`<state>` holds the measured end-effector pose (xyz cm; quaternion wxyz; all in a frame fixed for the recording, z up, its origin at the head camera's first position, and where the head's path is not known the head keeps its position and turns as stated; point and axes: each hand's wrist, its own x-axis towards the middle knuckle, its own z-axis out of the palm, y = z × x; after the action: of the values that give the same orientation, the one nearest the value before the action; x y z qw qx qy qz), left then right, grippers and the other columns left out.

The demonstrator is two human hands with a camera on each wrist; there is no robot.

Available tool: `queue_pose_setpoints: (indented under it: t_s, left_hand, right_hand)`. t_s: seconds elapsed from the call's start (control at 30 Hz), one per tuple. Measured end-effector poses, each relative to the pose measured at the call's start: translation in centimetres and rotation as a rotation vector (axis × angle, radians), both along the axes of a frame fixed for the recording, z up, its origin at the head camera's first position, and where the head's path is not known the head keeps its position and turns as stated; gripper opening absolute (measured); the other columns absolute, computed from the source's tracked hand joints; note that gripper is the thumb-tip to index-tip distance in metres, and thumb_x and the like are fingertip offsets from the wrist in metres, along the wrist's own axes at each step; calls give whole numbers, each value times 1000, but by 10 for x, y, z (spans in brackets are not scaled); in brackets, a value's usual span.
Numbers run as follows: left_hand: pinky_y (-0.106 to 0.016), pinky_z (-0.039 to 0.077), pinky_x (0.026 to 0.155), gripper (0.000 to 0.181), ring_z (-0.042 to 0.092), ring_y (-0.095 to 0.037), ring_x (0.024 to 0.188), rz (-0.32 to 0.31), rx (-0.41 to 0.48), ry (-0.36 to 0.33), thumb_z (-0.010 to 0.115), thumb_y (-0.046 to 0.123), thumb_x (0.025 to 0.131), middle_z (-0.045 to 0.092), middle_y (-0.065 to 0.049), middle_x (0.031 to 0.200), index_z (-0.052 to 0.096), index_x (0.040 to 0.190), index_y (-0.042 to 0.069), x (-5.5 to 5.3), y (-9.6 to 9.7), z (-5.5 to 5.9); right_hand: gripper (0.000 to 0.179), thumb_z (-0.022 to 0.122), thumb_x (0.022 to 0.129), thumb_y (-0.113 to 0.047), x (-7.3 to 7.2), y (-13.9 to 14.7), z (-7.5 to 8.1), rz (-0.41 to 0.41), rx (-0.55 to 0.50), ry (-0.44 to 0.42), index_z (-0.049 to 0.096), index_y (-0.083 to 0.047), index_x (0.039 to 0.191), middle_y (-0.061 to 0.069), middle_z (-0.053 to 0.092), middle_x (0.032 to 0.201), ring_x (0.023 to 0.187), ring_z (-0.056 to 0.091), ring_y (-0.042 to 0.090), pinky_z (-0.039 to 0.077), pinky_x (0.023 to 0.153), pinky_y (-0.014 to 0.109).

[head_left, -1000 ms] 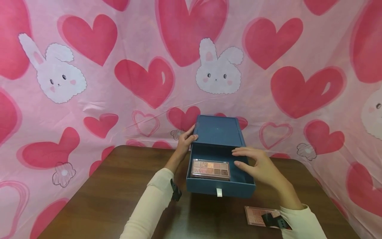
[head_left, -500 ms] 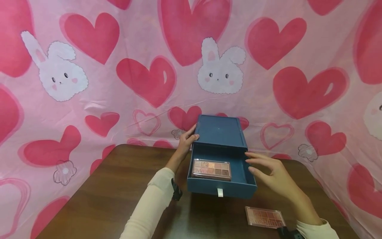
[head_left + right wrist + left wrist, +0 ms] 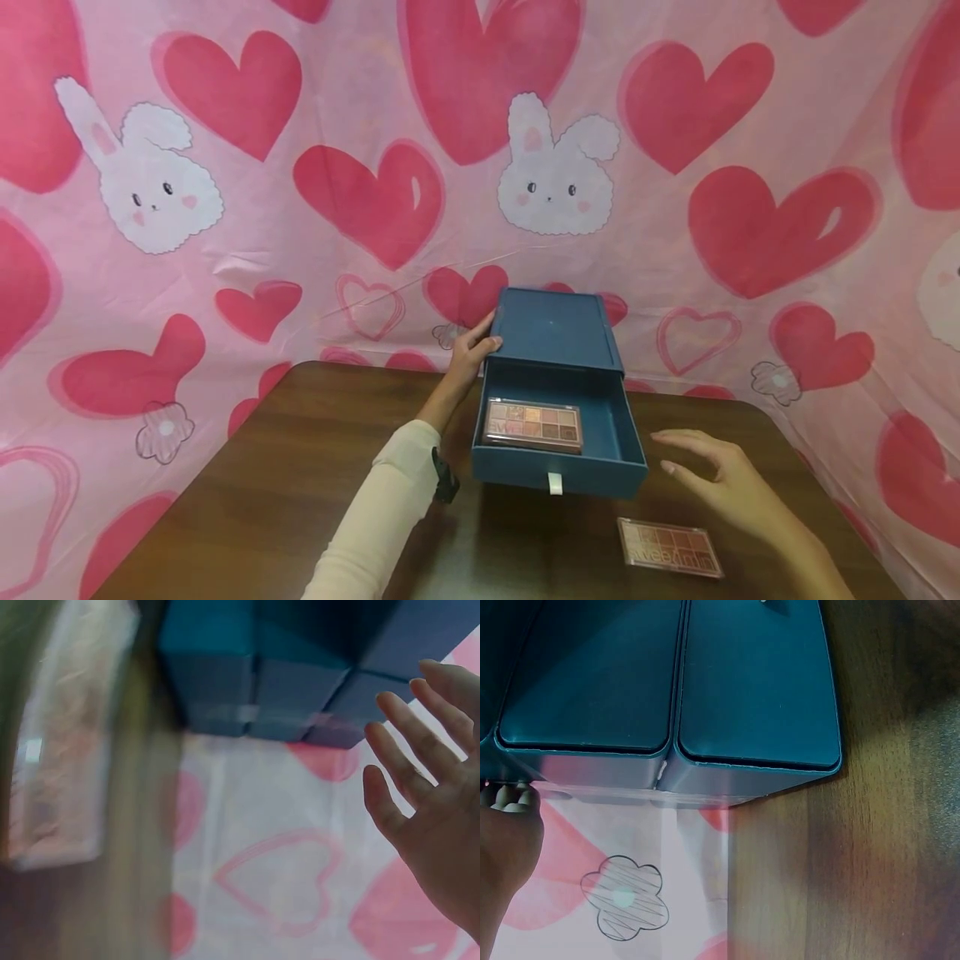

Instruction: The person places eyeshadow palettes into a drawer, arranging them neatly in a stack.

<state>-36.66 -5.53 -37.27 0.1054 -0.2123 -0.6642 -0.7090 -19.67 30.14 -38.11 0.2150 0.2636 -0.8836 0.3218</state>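
A blue drawer box [image 3: 551,329] stands on the table with its top drawer [image 3: 558,475] pulled out; the drawer's front has a white tab. Inside the drawer, toward its left, lies an eyeshadow palette [image 3: 532,425] with a clear lid. My left hand [image 3: 471,352] holds the box's left side, thumb over the top edge; the left wrist view shows its fingers at the box wall. Right of the drawer, my right hand [image 3: 723,475] hovers with spread, slightly bent fingers and holds nothing. A second, reddish palette [image 3: 670,547] lies on the table below that hand.
The brown wooden table [image 3: 315,483] extends on both sides of the box. Behind it hangs a pink cloth [image 3: 465,225] with hearts and rabbits. In the left wrist view, more blue drawers [image 3: 757,682] of the same box show.
My right hand has moved from over the drawer rightward and down, away from the box, uncovering the palette on the table. The left hand keeps its place on the box.
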Motion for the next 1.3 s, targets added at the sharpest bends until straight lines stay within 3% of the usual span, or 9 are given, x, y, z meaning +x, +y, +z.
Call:
queue_pose_setpoints:
  t_s: [0.27,0.4,0.5,0.67,0.83,1.03,1.3]
  left_hand:
    - [-16,47,96,65,58,-13,112,2,14,14,58,17,89,53,-20,151,47,152,7,-2,1,-6]
    - [-17,47,95,65,58,-18,115,-13,26,8,57,16,89,50,-20,154,46,152,6,-2,2,-7]
    - [-17,46,97,66,56,-19,121,-9,30,9,58,16,88,47,-18,156,46,152,6,-2,3,-6]
    - [-19,45,101,66,54,-21,124,-4,25,13,58,18,88,46,-15,158,46,152,7,-3,3,-5]
    - [-19,44,102,66,53,-20,125,-5,12,1,57,16,89,45,-14,159,45,153,7,-2,3,-5]
    - [-15,42,100,66,53,-19,123,-10,7,5,56,14,90,46,-18,157,42,153,4,-1,3,-4]
    - [-14,44,97,67,56,-12,116,4,16,12,57,17,88,49,-17,155,45,152,6,0,2,-4]
  right_hand:
    - [30,76,87,-9,3,30,-44,-3,58,-132,74,-15,116,-6,75,114,111,55,-15,49,81,16]
    - [26,77,85,-8,3,45,-65,-1,90,-136,75,-9,111,-11,75,110,109,54,-16,49,78,15]
    - [24,77,85,-8,2,54,-74,19,111,-130,75,-9,109,-7,76,107,107,55,-17,48,78,12]
    - [22,75,87,-8,1,66,-84,67,139,-162,74,-10,109,1,77,107,108,54,-17,47,77,12]
    - [23,74,88,-7,1,76,-93,103,158,-178,74,-9,110,-7,75,110,110,52,-18,45,78,11]
    - [24,72,90,-6,3,79,-99,183,144,-248,72,-5,114,-1,75,112,110,53,-17,47,78,11]
    - [31,76,87,-12,5,77,-97,191,165,-303,72,-5,117,-10,74,114,108,55,-14,48,77,13]
